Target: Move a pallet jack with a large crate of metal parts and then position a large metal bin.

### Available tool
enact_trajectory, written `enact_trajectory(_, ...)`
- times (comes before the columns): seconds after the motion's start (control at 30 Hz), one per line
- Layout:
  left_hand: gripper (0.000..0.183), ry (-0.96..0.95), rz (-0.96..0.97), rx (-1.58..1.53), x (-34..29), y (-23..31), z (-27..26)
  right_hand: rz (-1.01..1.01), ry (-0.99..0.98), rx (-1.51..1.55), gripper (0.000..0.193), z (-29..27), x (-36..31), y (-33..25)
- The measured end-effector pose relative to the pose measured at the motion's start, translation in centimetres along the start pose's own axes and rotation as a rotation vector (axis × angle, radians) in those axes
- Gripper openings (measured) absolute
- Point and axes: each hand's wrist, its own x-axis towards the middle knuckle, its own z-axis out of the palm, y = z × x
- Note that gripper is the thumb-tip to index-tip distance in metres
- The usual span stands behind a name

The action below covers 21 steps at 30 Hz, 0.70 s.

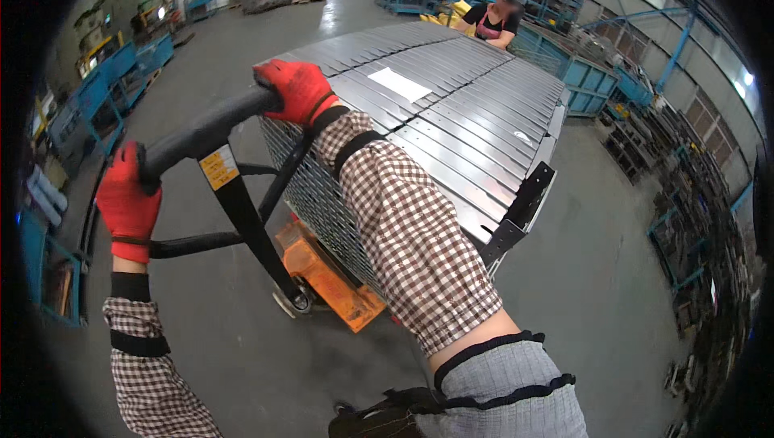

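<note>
Metal panels (451,148): atop a wire cage (300,176), ahead
Pallet truck (326,277): orange, at the cage's foot
Handle (205,125): black, nearer than the cage
Left hand (131,204): gripping handle's left end
Right hand (300,91): gripping handle's right end

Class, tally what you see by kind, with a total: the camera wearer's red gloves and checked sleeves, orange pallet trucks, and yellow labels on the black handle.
Red gloves, left and right: 2
Checked sleeves: 2
Orange pallet truck: 1
Yellow label: 1
Total: 6
</note>
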Motion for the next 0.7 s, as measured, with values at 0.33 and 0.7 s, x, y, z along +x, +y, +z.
enact_trajectory(0.33,0.037,0.042,0.034,-0.139,3.9,-4.1,9.4,0.088,-0.110,-0.104,0.051,8.9,1.9,5.2)
enact_trajectory(0.7,0.040,-0.017,0.054,-0.220,9.0,-11.8,26.8,0.119,-0.110,-0.150,0.051,22.4,3.5,14.3)
